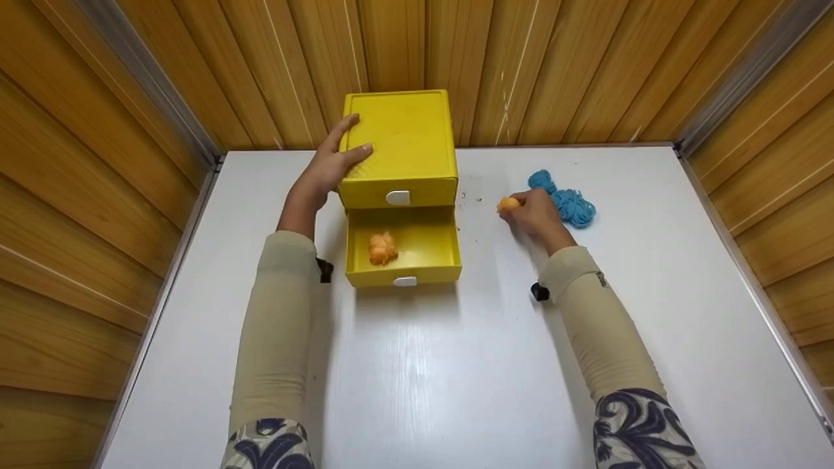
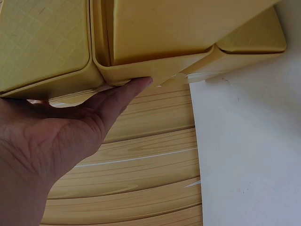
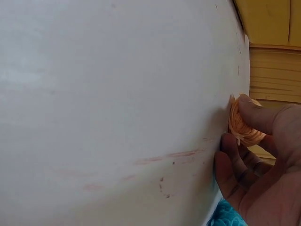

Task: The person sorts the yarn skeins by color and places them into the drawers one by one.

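Observation:
A small yellow drawer unit (image 1: 401, 133) stands near the back of the table, its lower drawer (image 1: 430, 251) pulled out. One orange yarn ball (image 1: 382, 248) lies inside that drawer, towards its left side. My left hand (image 1: 326, 166) rests on the unit's upper left edge, fingers fairly straight; the left wrist view shows that hand (image 2: 70, 127) against the yellow casing. To the right of the unit, my right hand (image 1: 539, 215) pinches a second orange yarn ball (image 3: 245, 123) between thumb and fingers, close over the table.
Two blue yarn balls, one farther back (image 1: 542, 181) and one nearer (image 1: 575, 208), lie beside the right hand. The white table (image 1: 417, 378) backs onto a wood-panelled wall (image 1: 456, 65), with more panelling at both sides.

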Motion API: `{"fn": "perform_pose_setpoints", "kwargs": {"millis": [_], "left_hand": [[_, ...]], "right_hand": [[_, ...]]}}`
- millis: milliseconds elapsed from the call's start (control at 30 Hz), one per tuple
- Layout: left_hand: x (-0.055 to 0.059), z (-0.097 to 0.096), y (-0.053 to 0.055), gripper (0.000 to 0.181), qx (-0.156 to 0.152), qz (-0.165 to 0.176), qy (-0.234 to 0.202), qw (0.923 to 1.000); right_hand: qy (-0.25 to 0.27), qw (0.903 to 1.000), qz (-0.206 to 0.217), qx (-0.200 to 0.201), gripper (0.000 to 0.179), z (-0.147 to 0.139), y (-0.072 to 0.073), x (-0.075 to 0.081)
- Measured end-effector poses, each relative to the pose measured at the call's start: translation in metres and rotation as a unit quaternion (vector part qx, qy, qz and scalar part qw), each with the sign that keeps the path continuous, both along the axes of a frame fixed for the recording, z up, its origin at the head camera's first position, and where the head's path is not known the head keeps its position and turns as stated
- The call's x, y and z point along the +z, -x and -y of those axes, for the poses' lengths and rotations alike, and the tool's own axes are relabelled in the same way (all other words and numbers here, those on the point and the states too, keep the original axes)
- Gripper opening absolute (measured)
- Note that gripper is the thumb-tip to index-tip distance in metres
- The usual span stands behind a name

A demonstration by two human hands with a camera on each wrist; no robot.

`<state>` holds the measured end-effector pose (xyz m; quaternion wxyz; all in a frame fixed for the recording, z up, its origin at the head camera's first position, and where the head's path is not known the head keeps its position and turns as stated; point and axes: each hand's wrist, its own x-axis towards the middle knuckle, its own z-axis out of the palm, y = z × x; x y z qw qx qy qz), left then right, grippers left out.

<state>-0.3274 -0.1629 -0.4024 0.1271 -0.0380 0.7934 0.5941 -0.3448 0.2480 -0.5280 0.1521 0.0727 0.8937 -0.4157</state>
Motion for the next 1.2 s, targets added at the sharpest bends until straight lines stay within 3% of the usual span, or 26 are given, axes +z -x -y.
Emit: {"fn": "perform_pose_setpoints", "kwargs": {"millis": [800,1200], "left_hand": [[-0.0003,-0.0016,-0.0017,0.073,-0.001,0.002,-0.009,1.0000],[0.0018,-0.0037,-0.0017,0.072,0.000,0.002,-0.004,1.0000]], "right_hand": [[0.010,0.9998,0.011,-0.011,0.045,-0.0044,0.0015,-0.0039],[0.034,0.9980,0.028,-0.045,0.053,-0.0041,0.0018,0.0021]]}}
